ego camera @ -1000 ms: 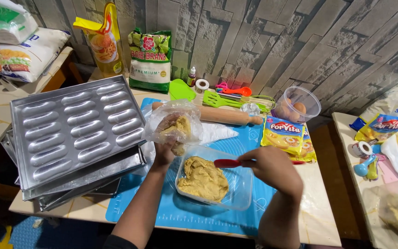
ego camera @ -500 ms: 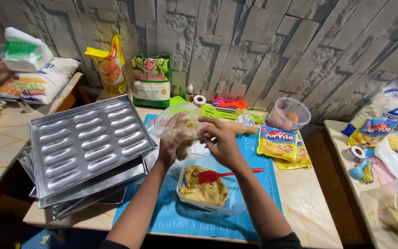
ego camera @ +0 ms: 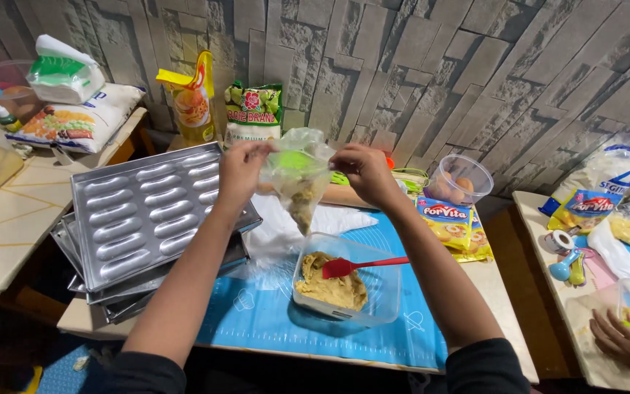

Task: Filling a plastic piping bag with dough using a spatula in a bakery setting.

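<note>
Stacked grooved baking trays point(ego camera: 147, 211), blue mat point(ego camera: 257, 321), clear egg tub point(ego camera: 461, 179), yellow oil pouch point(ego camera: 192, 98).

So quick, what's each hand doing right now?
Left hand: closed on the clear plastic bag, at its top edge.
Right hand: closed on the same bag's other side.

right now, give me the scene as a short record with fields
left hand: left hand grips the top edge of the clear plastic bag
right hand: right hand grips the bag's other edge
bag: held open above the table, dough in its tip
container: clear tub of dough on the blue mat, below the bag
spatula: red spatula resting in the tub
trays: stacked metal moulded trays at the left
other person: hand at lower right
</note>
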